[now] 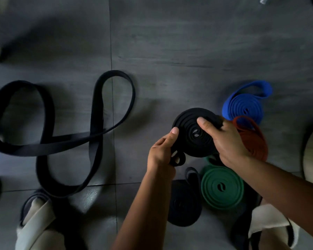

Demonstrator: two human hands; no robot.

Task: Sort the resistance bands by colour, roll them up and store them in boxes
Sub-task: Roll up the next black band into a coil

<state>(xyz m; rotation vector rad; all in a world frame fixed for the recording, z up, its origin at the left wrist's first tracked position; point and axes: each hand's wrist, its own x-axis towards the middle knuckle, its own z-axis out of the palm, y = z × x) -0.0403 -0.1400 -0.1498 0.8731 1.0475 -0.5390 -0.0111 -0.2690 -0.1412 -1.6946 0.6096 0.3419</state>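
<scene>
While left hand pinches roll, right hand cupping

I can read no words, numbers, labels or brand marks anywhere here (the black roll I hold shows only plain coils, and the light is too dim and blurred for fine print).
</scene>
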